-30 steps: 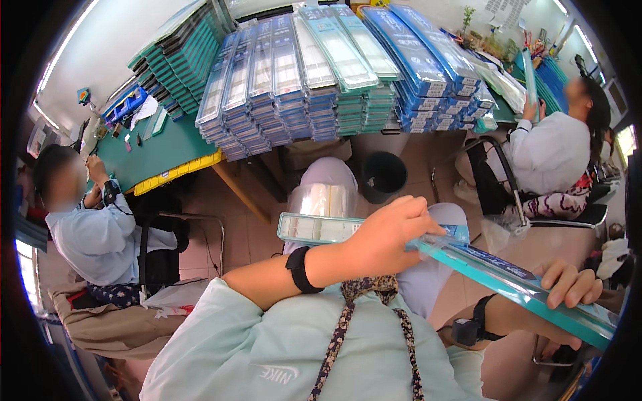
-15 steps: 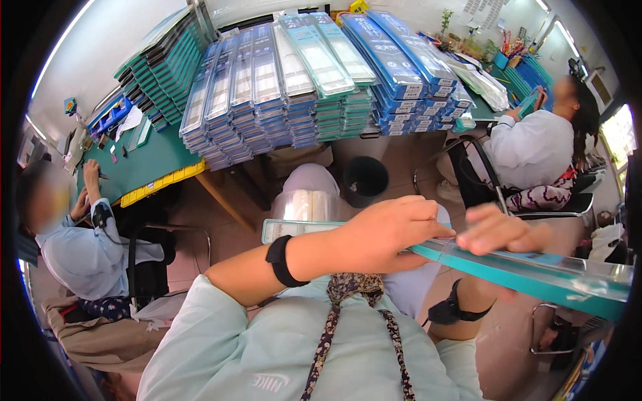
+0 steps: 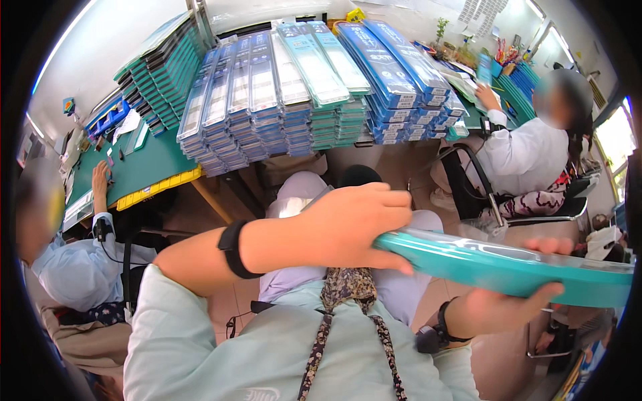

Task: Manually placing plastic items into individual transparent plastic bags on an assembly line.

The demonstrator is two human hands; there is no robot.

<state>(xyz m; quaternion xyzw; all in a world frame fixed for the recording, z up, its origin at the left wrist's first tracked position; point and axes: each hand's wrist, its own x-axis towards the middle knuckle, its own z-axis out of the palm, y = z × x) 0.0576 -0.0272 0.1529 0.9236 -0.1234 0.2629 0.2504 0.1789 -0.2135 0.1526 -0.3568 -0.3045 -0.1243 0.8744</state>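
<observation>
Stacks of long, flat plastic cases are hogging most of the bench, blue ones next to teal ones, with a separate teal-and-black pile off to the left. Where the top shows it's plain green, with a yellow strip along the front edge. The long teal case with the clear top isn't on there, it's up in the air in front of the person, stretching off to the right (its far end runs into the dark fisheye rim). Both hands are closed on it: left hand has the near end, right hand wraps it farther along. Room-wise: white wall, pinkish floor tiles, a potted plant at the back, and a seated co-worker on the left plus another on the right.
</observation>
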